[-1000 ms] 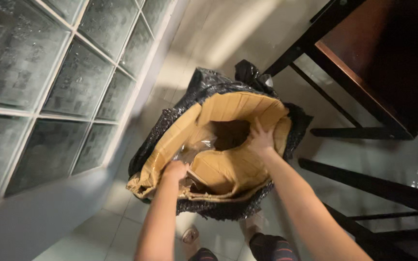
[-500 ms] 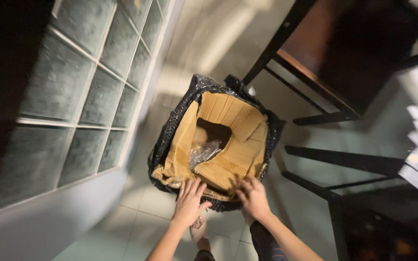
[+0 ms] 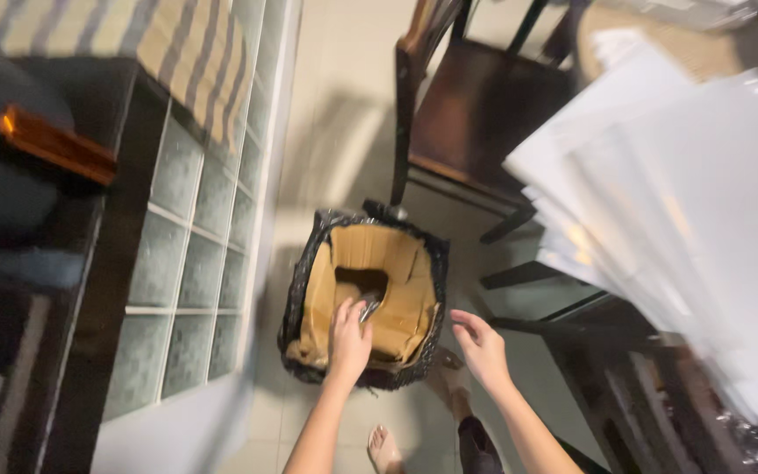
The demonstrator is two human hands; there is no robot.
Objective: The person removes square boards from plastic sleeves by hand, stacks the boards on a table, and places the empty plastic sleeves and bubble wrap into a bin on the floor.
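Your left hand (image 3: 349, 338) rests on the near part of the folded brown cardboard (image 3: 407, 294) that is stuffed into the black plastic bag (image 3: 298, 290) on the pale tiled floor (image 3: 344, 105). The fingers of that hand lie loosely together, pointing away from you into the dark gap in the middle of the cardboard, and their tips sit at a crumpled bit of clear shiny plastic (image 3: 369, 307); the picture is too blurred to tell whether you pinch that plastic or merely touch it. Your right hand (image 3: 482, 347) hangs in the air just beside the bag's right rim, apart from it, with the fingers spread and slightly curled and nothing between them.

The bag stands upright on the floor right below you, its mouth wide and lined all round by the cardboard flaps. It sits just beside the wall of frosted glass blocks (image 3: 195, 263) on your left, and near the legs of the dark wooden chair (image 3: 475, 114) farther away. To your right, a stack of white sheets (image 3: 686, 193) lies on a dark table (image 3: 625, 386) and fills the upper right of the view. On the far left a dark counter edge (image 3: 107, 290) runs along the glass blocks. Your bare feet (image 3: 385, 446) show on the tiles below the bag.
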